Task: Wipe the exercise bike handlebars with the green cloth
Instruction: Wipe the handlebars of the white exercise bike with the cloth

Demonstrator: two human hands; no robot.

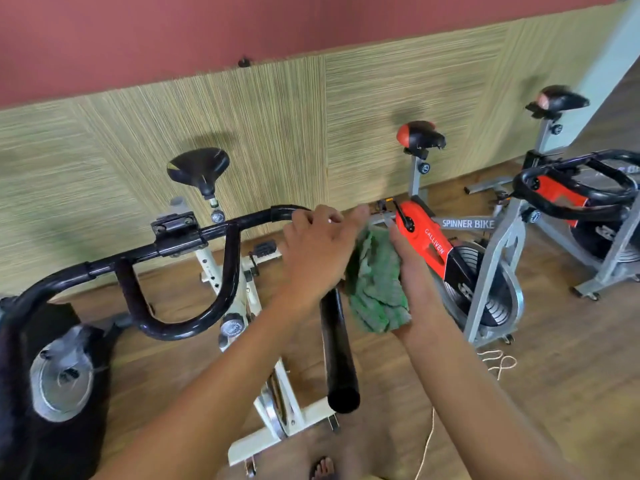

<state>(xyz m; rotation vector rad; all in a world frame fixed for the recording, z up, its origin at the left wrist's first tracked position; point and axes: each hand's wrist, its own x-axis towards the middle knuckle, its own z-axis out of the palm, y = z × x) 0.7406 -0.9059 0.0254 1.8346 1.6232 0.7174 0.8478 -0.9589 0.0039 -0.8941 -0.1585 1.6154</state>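
The person's left grip (311, 251) sits on the black handlebars (194, 237) right where the bar bends. Its fingers are curled over the top of the tube and its thumb is stretched out sideways toward the other hand. Just beside it the right grip (412, 271) has hold of the green cloth (375, 289), which is bunched against its palm and hangs down past the wrist. The folds hide its thumb and fingertips, so how tightly it closes I can't tell. The cloth fills the gap between the two grips and touches the left grip's thumb side, but from here I can't see whether it touches the bar. Below the left grip, the handlebar's straight end runs down toward the person and finishes in an open black mouth. Away from that grip, on the side opposite the cloth, the crossbar runs through its clamp, with a loop of tube dipping beneath it. Beyond the left grip a black saddle (199, 168) stands up, and the white bike frame (291, 393) shows under its forearm. Just behind the right grip stands an orange spinner bike (426, 244), and another bike (557, 195) stands further out on that side. Under the right forearm a pale cord (498, 362) lies looped on the wooden floor (571, 393).
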